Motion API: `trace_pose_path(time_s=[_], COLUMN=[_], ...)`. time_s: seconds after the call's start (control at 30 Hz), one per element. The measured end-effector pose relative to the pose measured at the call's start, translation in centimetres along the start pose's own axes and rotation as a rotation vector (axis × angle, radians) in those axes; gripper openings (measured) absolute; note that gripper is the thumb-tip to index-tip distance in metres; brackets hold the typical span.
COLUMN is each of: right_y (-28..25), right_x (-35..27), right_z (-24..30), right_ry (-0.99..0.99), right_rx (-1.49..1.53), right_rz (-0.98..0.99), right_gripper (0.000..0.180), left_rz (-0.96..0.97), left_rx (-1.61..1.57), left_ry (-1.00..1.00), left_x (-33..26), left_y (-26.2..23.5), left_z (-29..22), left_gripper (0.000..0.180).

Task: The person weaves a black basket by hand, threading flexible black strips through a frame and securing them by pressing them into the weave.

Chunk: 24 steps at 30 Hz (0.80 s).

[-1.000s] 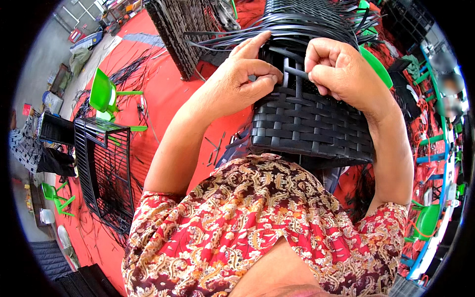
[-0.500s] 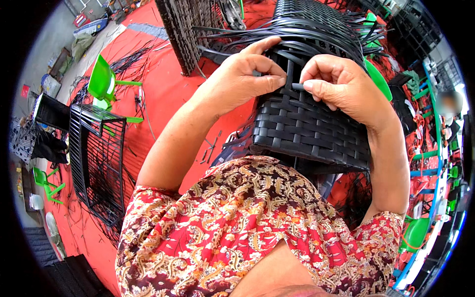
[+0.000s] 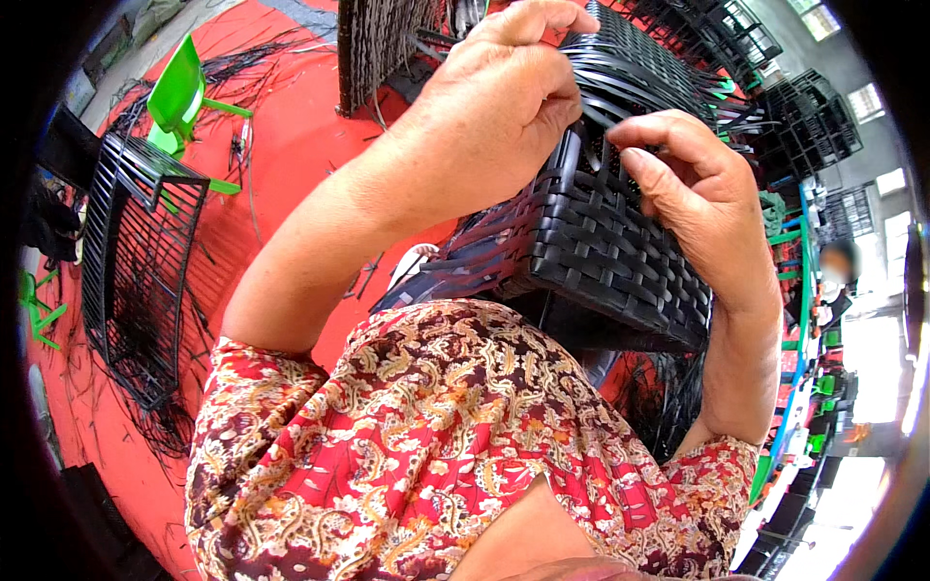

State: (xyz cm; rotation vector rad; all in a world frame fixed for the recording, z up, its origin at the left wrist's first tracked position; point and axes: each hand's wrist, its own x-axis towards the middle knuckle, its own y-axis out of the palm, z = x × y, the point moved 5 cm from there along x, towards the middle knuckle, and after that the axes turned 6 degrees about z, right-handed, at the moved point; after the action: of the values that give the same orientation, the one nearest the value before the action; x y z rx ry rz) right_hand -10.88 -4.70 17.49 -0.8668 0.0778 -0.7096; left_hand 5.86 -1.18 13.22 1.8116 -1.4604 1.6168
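A black woven piece (image 3: 620, 257), made of flat plastic strips, lies in front of me with its woven end turned toward my body. My left hand (image 3: 504, 107) is raised over its left edge, the thumb closed against curled fingers on a black strip (image 3: 570, 155); the back of the hand hides most of that grip. At the weave's right side is my right hand (image 3: 697, 184), thumb and forefinger apart with nothing seen between them. Loose black strips (image 3: 630, 77) fan out across the piece beyond both hands.
A green chair (image 3: 177, 92) and a black slatted frame (image 3: 145, 271) stand on the red floor (image 3: 281, 145) to the left. A dark woven panel (image 3: 378, 48) rises at the far left of the work. Black frames (image 3: 809, 126) are stacked at the far right.
My left hand has risen and come closer to the camera. My right thumb and forefinger have parted from the short strip end they pinched. The view has shifted to the right.
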Motion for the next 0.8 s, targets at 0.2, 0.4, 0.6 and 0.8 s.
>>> trace_pose_path(time_s=[0.2, 0.4, 0.6, 0.8], right_y=[1.6, -0.2, 0.7, -0.2], right_x=[2.0, 1.8, 2.4, 2.2], right_z=[-0.8, -1.2, -0.6, 0.4], right_ry=[0.135, 0.237, 0.228, 0.243], right_rx=[0.198, 0.149, -0.072, -0.186], right_rz=[0.178, 0.189, 0.208, 0.29], right_gripper=[0.017, 0.016, 0.021, 0.028], left_rz=[-0.051, -0.022, -0.112, -0.063], left_rx=[-0.29, -0.844, -0.688, -0.854], left_ry=[-0.236, -0.548, -0.452, -0.499], left_x=[-2.0, -7.5, -7.4, -6.1], left_y=[0.2, 5.8, 8.1, 8.5], left_z=[0.3, 3.4, 4.1, 2.4], left_gripper=[0.008, 0.015, 0.018, 0.019])
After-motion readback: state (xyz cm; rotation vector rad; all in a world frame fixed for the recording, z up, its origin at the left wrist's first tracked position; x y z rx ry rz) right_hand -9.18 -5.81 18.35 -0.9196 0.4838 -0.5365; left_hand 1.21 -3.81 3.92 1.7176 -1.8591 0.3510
